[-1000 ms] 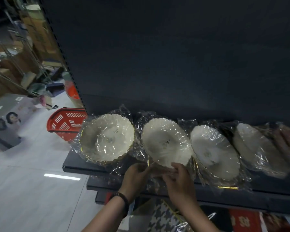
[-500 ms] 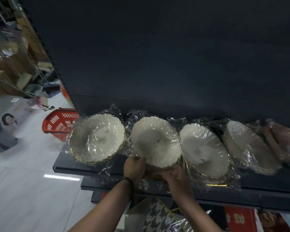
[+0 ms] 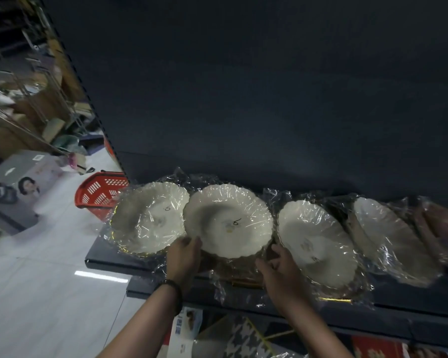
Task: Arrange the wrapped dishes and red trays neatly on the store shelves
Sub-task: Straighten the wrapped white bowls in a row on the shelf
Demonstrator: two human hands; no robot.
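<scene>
Several white scalloped dishes in clear wrap lean in a row on the dark shelf (image 3: 106, 260). My left hand (image 3: 184, 254) and my right hand (image 3: 277, 267) grip the lower rim of the second wrapped dish (image 3: 228, 219), which is tipped up toward me. The leftmost wrapped dish (image 3: 150, 217) touches it on the left and sits partly behind it. A third wrapped dish (image 3: 317, 240) and a fourth wrapped dish (image 3: 388, 233) lean to the right. A reddish wrapped item (image 3: 442, 228) lies at the far right.
A red plastic basket (image 3: 98, 192) stands on the tiled floor left of the shelf end. The dark back panel (image 3: 269, 99) rises behind the dishes. Boxed goods (image 3: 186, 329) fill the shelf below. Wire racks and cartons crowd the far left.
My hands moved apart along the second dish's lower rim and tilted it up, so it now overlaps the leftmost dish. The view came closer.
</scene>
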